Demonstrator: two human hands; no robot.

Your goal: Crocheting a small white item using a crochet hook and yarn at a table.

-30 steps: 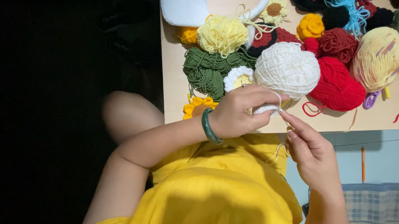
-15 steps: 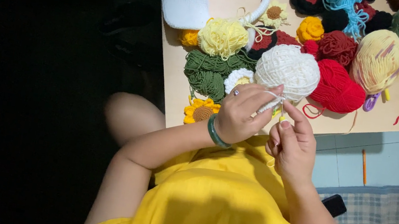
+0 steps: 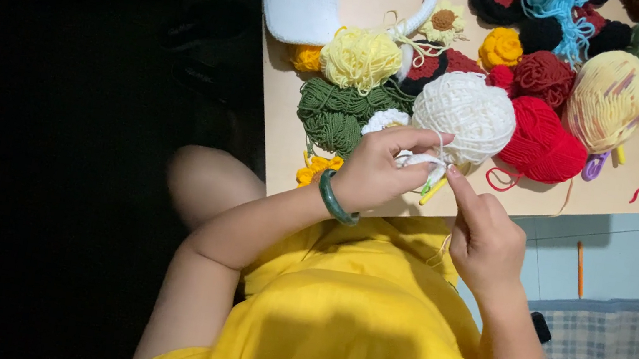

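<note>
The left hand (image 3: 375, 171) pinches a small white crochet piece (image 3: 421, 161) at the table (image 3: 363, 0) edge, likely so it stays steady. The right hand (image 3: 484, 234) has fingers closed around a yellow crochet hook (image 3: 432, 191), probably to poke the stitches. The hook's long side slants, its tip pointing up and right into the piece. Just above sits a white yarn ball (image 3: 464, 113), with a red yarn ball (image 3: 544, 141) beside it.
</note>
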